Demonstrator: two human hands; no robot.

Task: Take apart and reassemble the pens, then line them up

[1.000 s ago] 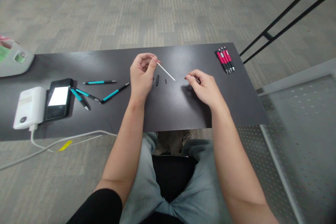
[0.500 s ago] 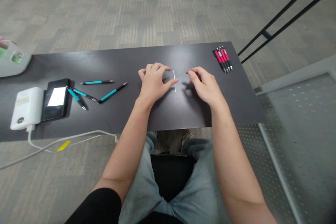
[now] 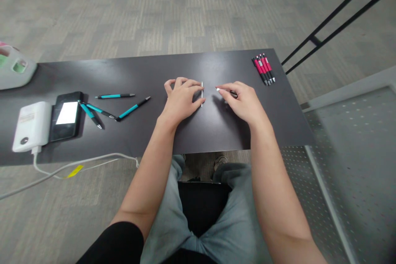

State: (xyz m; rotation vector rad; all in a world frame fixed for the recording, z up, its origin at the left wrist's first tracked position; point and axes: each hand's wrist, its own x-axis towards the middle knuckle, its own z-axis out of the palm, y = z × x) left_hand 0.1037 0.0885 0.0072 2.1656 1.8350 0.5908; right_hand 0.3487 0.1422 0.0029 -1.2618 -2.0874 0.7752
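A thin silvery-white rod that looks like a pen refill [image 3: 202, 94] stands out against the dark tabletop, nearly in line with my view. The thumb and fingertips of my left hand [image 3: 182, 97] are closed on it from the left. To the right, my right hand [image 3: 243, 98] pinches a small pen part [image 3: 234, 94], dark with a pale tip poking out past the fingertips. Most of that part is hidden by the fingers. A gap separates the two hands.
Several blue-and-black pens [image 3: 133, 108] lie to the left, beside a black phone [image 3: 66, 117] and a white power bank [image 3: 31, 127] with a cable. Several pink-and-black pens [image 3: 263, 69] lie together near the right end of the table [image 3: 148, 72]. A white container [image 3: 26, 72] stands far left.
The refill has shifted slightly left, and the left thumb and fingers have closed in on it. My right hand has turned a little, so the pen part in it now shows.
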